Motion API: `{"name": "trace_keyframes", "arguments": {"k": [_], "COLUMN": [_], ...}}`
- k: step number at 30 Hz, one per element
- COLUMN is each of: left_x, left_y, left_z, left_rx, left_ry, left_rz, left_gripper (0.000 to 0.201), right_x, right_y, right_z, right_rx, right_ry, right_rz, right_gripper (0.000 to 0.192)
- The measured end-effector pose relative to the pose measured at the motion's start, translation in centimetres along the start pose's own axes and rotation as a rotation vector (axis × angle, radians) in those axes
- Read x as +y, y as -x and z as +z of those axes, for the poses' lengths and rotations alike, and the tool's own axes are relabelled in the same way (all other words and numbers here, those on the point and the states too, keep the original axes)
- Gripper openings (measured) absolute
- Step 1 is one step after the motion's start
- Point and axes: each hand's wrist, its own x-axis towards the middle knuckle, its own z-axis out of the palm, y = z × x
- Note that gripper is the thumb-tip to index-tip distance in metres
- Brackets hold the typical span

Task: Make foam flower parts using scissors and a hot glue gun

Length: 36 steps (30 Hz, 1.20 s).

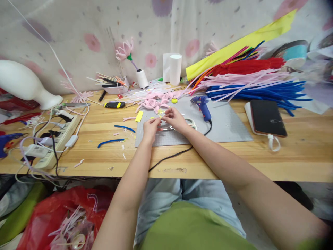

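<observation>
Red bag (pixel 49 215) below; glue gun (pixel 204 106) beside hands.

No readable text, label or number anywhere

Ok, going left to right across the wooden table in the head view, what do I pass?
White vase lying on its side → power strip → black and yellow utility knife → left hand → right hand, both pinching a small yellow piece → blue glue gun → black notebook.
</observation>
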Motion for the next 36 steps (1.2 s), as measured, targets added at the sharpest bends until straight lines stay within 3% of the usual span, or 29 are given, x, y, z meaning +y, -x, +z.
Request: {"name": "trace_keyframes", "arguments": {"k": [15,23,27,36], "left_x": [0.2,0.6,0.2,-0.4], "left_y": [0.3,-0.1,-0.2,-0.4], "left_z": [0.2,-0.3,-0.4,-0.2], "left_rx": [-0.016,-0.072,-0.090,-0.068], "left_ry": [0.001,0.073,0.025,-0.037], "left_rz": [0.018,-0.045,0.027,0.072], "left_gripper": [0.017,0.017,0.018,0.022], "right_x": [0.3,-0.7,-1.1,-0.9], "right_y": [-0.7,-0.4,-0.3,-0.1], "right_z": [0.1,-0.1,-0.6,0.1], "right_rx": [0.048,0.089,0.083,0.092], "right_ry": [-0.089,-0.241,-0.331,-0.201], "right_rz": [-0.049,0.104,0.163,0.098], "right_gripper": [0.028,0.036,0.040,0.036]}}
